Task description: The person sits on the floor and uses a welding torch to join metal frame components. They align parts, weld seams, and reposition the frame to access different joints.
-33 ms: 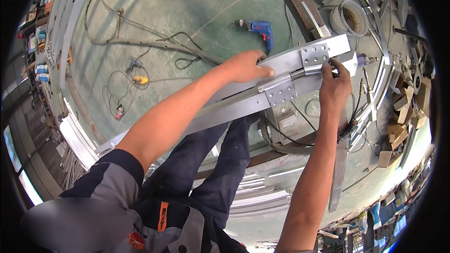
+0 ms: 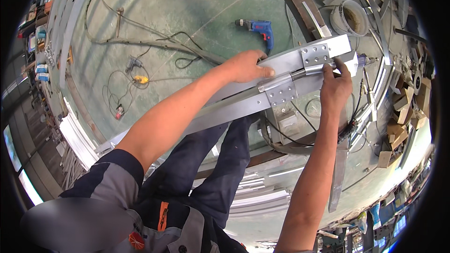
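Two long silvery metal profiles lie side by side across the middle, the far profile point(image 2: 287, 62) and the near profile point(image 2: 225, 115). A metal hinge point(image 2: 315, 55) joins them, its barrel running between two leaves with several countersunk holes. My left hand point(image 2: 246, 67) is closed on the far profile, thumb on top and fingers over its far edge. Near the hinge's right end, my right hand point(image 2: 336, 84) is closed with thumb and fingertips at the barrel. The fingers partly cover that end, and whether a small part sits between them is hidden.
A blue power drill point(image 2: 260, 30) lies beyond the profiles. Cables point(image 2: 154, 42) snake over the green floor at the left, near a yellow connector point(image 2: 140, 79). A white bucket point(image 2: 349, 18) stands at the far right. Cardboard boxes point(image 2: 398, 133) are piled at the right.
My right fingertips have shifted slightly to the right along the hinge end. The left hand and the profiles hold still.
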Tool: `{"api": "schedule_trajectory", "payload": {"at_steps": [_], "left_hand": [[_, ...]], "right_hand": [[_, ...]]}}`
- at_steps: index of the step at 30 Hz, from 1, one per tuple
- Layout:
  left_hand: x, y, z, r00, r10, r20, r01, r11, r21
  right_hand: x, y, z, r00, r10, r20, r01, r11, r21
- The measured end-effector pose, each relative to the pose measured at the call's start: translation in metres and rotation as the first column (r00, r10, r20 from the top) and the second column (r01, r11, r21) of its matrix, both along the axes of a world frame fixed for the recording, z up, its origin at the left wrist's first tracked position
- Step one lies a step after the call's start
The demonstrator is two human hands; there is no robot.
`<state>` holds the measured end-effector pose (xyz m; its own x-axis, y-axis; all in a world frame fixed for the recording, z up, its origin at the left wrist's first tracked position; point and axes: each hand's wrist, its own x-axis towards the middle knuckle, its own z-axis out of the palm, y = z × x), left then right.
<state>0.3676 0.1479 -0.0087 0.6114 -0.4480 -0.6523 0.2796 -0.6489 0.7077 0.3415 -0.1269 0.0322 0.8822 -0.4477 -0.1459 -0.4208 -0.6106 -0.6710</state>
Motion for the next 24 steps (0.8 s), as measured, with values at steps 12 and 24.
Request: {"api": "schedule_trajectory", "payload": {"at_steps": [12,24], "left_hand": [[0.007,0.007,-0.002,0.997,0.064,-0.037,-0.065,0.997,-0.046],[0.010,0.007,0.002,1.000,0.003,0.009,-0.003,0.999,-0.036]], "right_hand": [[0.001,0.005,0.007,0.992,0.117,-0.050,-0.119,0.991,-0.053],[-0.014,0.022,0.009,0.992,0.121,-0.039,-0.118,0.991,0.063]]}}
